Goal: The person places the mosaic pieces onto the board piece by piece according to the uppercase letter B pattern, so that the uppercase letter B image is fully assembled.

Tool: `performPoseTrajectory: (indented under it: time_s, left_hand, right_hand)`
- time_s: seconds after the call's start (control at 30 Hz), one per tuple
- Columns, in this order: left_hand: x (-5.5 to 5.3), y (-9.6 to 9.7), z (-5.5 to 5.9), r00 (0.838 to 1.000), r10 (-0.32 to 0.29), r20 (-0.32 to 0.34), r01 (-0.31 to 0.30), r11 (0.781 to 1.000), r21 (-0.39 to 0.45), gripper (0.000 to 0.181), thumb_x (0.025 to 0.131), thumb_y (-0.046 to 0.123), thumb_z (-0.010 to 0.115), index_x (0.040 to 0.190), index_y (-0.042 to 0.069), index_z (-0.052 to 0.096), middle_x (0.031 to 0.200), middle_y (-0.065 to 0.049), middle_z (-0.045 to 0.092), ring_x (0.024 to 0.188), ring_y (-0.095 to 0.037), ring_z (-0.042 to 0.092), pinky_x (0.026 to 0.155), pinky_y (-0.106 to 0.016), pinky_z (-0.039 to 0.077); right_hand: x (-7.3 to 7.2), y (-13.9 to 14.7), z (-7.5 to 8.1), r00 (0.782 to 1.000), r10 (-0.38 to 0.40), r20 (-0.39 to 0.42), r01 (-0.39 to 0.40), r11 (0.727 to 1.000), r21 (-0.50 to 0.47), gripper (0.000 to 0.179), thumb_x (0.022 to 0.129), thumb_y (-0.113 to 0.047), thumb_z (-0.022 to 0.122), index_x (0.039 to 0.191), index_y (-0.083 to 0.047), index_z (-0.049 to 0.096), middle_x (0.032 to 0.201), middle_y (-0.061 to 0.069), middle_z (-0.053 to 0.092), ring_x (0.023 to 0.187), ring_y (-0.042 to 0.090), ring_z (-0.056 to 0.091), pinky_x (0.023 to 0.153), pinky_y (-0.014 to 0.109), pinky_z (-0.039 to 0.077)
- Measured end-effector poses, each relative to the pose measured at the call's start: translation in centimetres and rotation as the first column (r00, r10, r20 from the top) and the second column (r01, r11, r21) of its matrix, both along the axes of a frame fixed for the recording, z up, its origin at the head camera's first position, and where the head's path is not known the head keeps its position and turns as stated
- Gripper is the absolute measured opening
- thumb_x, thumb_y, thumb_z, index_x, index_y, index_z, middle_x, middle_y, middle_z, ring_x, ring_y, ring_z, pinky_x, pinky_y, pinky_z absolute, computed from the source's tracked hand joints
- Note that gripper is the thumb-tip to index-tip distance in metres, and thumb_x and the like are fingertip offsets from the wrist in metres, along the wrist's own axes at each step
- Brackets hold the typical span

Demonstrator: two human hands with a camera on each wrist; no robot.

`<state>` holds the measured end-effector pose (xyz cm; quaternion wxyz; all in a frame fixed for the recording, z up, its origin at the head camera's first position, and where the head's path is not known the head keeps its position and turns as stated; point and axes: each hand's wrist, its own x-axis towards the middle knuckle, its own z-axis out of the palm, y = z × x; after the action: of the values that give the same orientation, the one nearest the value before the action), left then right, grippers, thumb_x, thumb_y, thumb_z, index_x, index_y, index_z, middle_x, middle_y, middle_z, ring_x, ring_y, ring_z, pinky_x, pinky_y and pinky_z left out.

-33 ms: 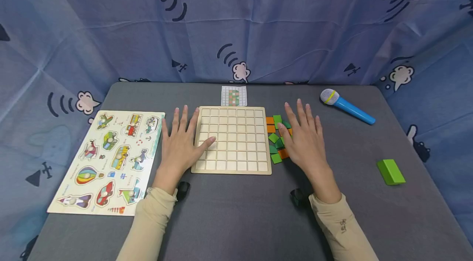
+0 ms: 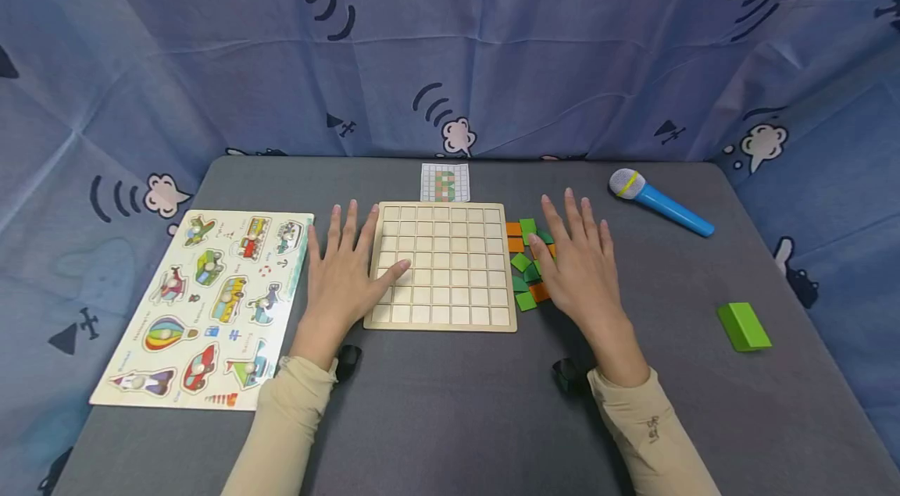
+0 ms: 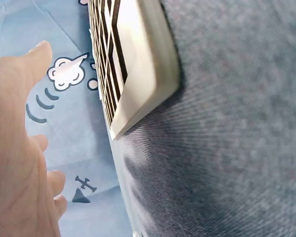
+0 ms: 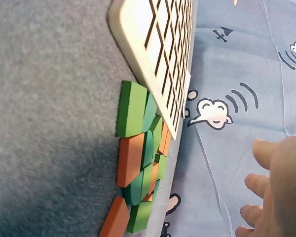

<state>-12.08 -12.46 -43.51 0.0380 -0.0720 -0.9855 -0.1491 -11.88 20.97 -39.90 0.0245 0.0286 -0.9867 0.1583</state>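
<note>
At the left edge of the square grid board [image 2: 441, 269], the left hand [image 2: 344, 277] was held with fingers spread and nothing grasped. Just right of the board, a cluster of green and orange blocks [image 2: 522, 262] was laid with its long axis running front to back along the board, the single pieces being turned various ways with no common pointing. Farther right of the board, and nearer to those blocks than the left, the right hand [image 2: 585, 273] was held empty, fingers extended.
</note>
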Motion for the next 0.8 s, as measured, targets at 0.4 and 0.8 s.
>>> performPoseTrajectory:
  time_s: [0.4,0.8]
  left_hand:
    - [-0.1,-0.4,0.3,0.999,-0.014,0.037,0.014,1.000,0.017,0.103,0.095,0.076,0.056,0.173,0.025,0.013,0.180,-0.014,0.011,0.167,-0.039,0.010,0.128,-0.070,0.010]
    - [0.2,-2.2,0.3,0.950,-0.175,0.258,0.103,0.957,0.270,0.116,0.080,0.059,0.088,0.169,0.012,0.030,0.166,-0.021,0.045,0.152,-0.046,0.042,0.122,-0.067,0.029]
  right_hand:
    - [-0.4,1.1,-0.1,0.998,0.065,0.027,-0.061,0.990,-0.126,0.065,0.114,-0.030,0.050,0.171,-0.016,0.024,0.178,0.020,0.016,0.164,0.048,0.014,0.124,0.075,0.012]
    - [-2.1,3.1,-0.8,0.984,0.077,0.161,-0.038,0.972,-0.231,0.037,0.101,-0.010,0.072,0.137,-0.001,0.068,0.132,0.024,0.068,0.116,0.040,0.065,0.099,0.059,0.053]
